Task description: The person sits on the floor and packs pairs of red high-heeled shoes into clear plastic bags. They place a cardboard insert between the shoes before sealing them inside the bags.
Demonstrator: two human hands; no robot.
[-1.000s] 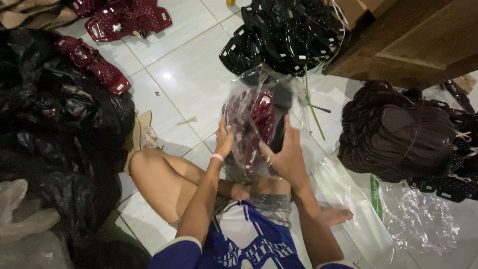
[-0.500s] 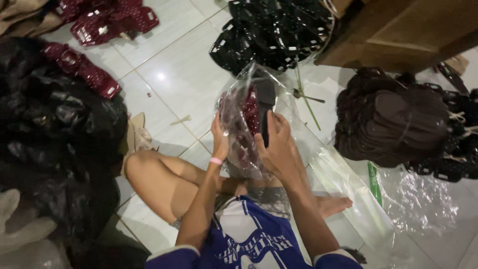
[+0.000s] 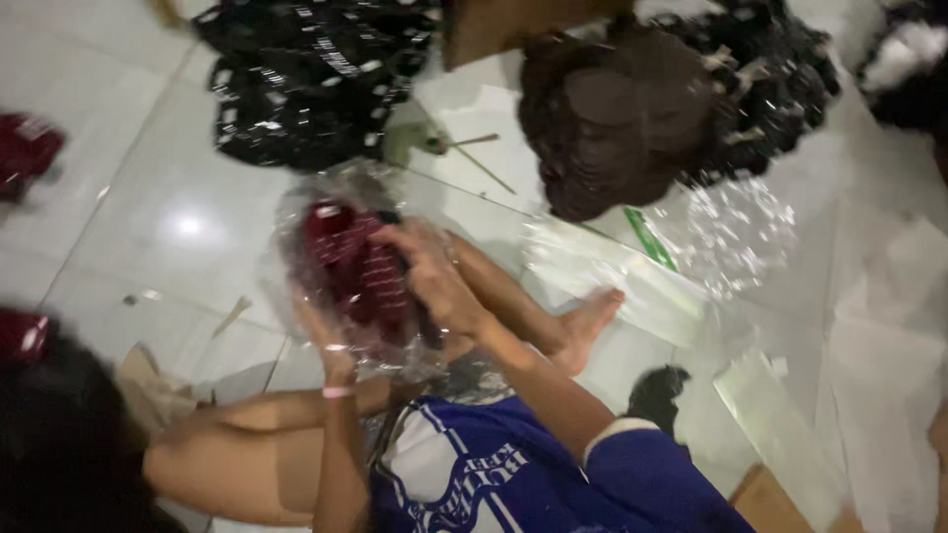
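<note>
I sit on a white tiled floor with a clear plastic bag (image 3: 331, 212) held up in front of me. Dark red sandal pieces (image 3: 346, 262) and a black piece show through the plastic. My left hand (image 3: 321, 331), with a pink band on the wrist, grips the bag from below. My right hand (image 3: 425, 271) is pressed against the bag's right side, fingers curled on the plastic and on the black piece. The view is blurred.
A heap of black strap pieces (image 3: 306, 79) lies ahead, a brown stack of soles (image 3: 612, 118) at the upper right. Clear bags (image 3: 731, 232) and white sheets (image 3: 869, 326) spread on the right. My bare foot (image 3: 583, 321) rests on the tiles. Red pieces (image 3: 25, 148) lie far left.
The camera swung right and tilted. The black piece that stood up in my right hand has gone down into the bag, and the bag sits lower.
</note>
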